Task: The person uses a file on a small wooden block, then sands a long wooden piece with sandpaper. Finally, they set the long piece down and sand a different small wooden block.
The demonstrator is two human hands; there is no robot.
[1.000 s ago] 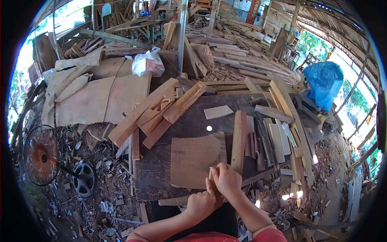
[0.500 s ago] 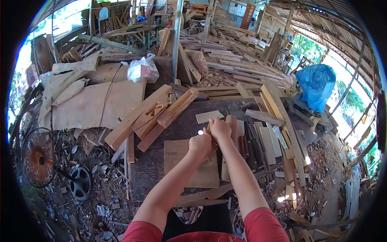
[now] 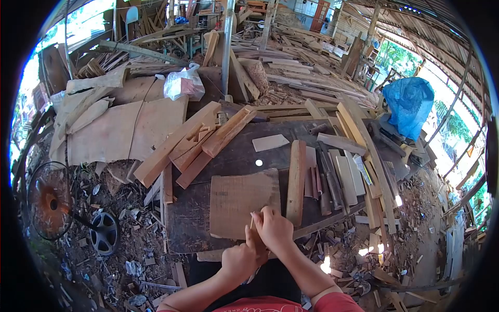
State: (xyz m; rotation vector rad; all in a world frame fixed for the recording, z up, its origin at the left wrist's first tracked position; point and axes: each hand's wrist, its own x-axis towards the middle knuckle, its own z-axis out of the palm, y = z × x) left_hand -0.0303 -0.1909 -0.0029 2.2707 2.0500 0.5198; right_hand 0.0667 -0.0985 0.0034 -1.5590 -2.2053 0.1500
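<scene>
My left hand (image 3: 240,262) and my right hand (image 3: 274,229) are close together at the near edge of the dark bench. Both are closed around a thin wooden piece (image 3: 253,223), mostly hidden by the fingers, so its full shape cannot be made out. Just beyond them, a square brown board (image 3: 241,200) lies flat on the bench. To the right of the board is a thick wooden block (image 3: 296,182). A small pale wood piece (image 3: 270,142) rests farther back.
Long beams (image 3: 179,145) lie at the bench's left. Dark rods (image 3: 332,182) and pale strips (image 3: 345,179) lie at its right. A metal post (image 3: 227,49) stands behind. A fan (image 3: 49,203) is at the left, and a blue plastic sheet (image 3: 409,106) hangs at the right.
Both hands have drawn back toward my body, from beyond the square board to the bench's near edge. The thick block and the board's far side are uncovered now.
</scene>
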